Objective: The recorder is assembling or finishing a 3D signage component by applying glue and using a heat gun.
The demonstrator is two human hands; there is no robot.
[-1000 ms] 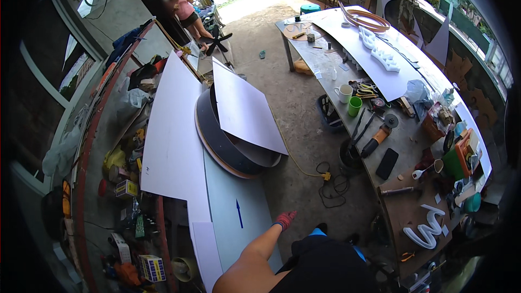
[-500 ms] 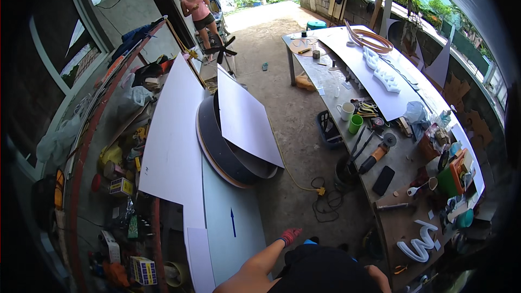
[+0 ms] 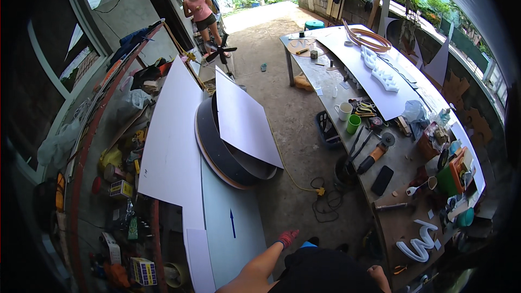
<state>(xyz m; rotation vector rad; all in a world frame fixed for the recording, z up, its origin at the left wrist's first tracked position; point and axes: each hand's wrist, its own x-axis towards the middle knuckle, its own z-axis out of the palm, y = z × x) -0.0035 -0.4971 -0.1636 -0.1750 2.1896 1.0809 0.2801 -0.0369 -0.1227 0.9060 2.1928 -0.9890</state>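
Left hand (image 3: 286, 237) in a red glove, fingers empty and loosely curled, reaching toward the pale sheet with a blue arrow (image 3: 230, 228) leaning just ahead; right hand (image 3: 378, 274) bare, grip unclear; judged next: grasping the sheet's edge.

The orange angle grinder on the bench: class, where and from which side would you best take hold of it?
Probably grip the angle grinder round its long orange body, coming from above at the bench's near edge. The body lies flat and slanted, its disc end pointing away toward the clutter.
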